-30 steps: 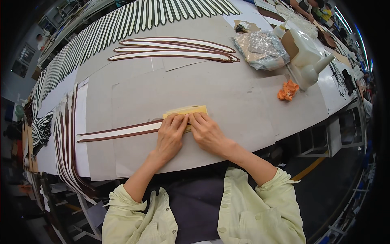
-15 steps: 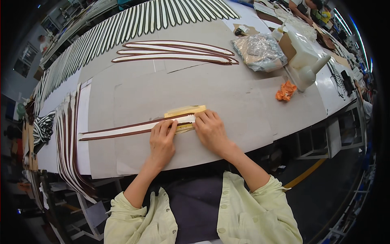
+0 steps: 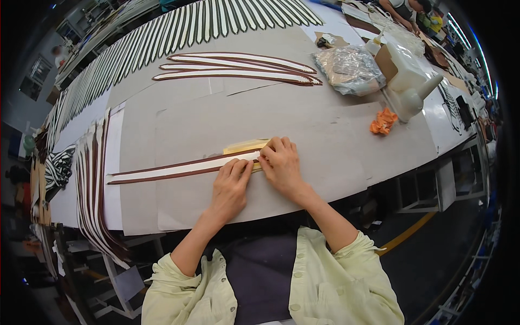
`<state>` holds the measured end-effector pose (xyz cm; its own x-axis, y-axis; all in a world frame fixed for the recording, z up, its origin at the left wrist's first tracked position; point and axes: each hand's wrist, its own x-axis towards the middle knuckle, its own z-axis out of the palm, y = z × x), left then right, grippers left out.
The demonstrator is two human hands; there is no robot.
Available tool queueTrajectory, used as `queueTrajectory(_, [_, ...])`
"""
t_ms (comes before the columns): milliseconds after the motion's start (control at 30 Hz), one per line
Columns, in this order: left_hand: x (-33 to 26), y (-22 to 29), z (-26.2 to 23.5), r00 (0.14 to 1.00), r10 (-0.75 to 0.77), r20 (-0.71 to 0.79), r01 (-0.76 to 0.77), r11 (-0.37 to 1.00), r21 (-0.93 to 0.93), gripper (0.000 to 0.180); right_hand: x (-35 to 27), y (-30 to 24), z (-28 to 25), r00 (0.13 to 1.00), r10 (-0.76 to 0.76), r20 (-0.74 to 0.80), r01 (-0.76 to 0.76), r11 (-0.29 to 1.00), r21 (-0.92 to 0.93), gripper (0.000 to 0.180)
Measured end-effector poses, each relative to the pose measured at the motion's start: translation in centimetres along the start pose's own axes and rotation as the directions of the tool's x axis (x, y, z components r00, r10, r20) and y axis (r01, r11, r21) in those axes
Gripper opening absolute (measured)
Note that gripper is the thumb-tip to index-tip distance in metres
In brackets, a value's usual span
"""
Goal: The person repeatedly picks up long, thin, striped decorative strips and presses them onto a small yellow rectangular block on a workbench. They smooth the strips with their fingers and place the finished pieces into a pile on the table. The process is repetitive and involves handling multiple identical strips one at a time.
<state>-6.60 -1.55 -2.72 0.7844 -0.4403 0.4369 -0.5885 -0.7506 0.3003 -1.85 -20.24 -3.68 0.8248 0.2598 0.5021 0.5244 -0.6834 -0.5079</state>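
Note:
A long white strip with dark red-brown edges (image 3: 179, 170) lies across the grey sheet on the table, its right end under my fingers. That end rests over a yellow block or pad (image 3: 246, 145), mostly covered by the strip and hands. My left hand (image 3: 232, 184) has its bent fingers pressed on the strip's near edge. At the strip's right tip, my right hand (image 3: 281, 165) pinches with fingers closed together. Exactly how the tip is folded under the fingers is hidden.
Finished-looking brown-edged strips (image 3: 238, 67) lie farther back. More brown-edged strips (image 3: 89, 179) hang over the left edge. Dark-edged strips (image 3: 216, 19) line the far side. At right are a plastic-wrapped bundle (image 3: 349, 70), a whitish bottle (image 3: 409, 103) and a crumpled orange piece (image 3: 383, 121).
My left hand has slid right along the strip, closer to my right hand. My right hand's fingers have bunched tighter at the tip. The view has shifted slightly.

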Motion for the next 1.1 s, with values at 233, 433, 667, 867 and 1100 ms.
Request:
queueTrajectory(233, [0.8,0.4,0.4,1.000,-0.028,-0.008,0.028,0.999,-0.042,0.056,0.0,0.3,0.2,1.000,0.014,0.018,-0.015,0.999,0.044,0.006])
queueTrajectory(433, [0.8,0.6,1.3,0.999,0.023,-0.024,-0.023,0.999,0.032,0.056,0.1,1.7,-0.3,0.986,-0.162,0.035,0.162,0.987,-0.001,0.011])
queueTrajectory(667, [0.8,1.0,1.1,0.998,0.053,0.018,-0.055,0.992,0.110,0.055,0.3,2.6,-1.0,0.985,-0.162,0.056,0.160,0.986,0.036,0.012])
queueTrajectory(867, [0.5,1.3,0.8,0.998,0.022,0.057,-0.029,0.993,0.112,0.056,0.6,3.1,-1.0,0.989,-0.129,0.073,0.124,0.990,0.061,0.012])
queueTrajectory(1100, [0.7,1.6,1.4,0.998,-0.005,0.069,-0.004,0.990,0.138,0.057,0.7,3.2,-0.4,0.988,-0.142,0.060,0.144,0.990,-0.013,0.014])
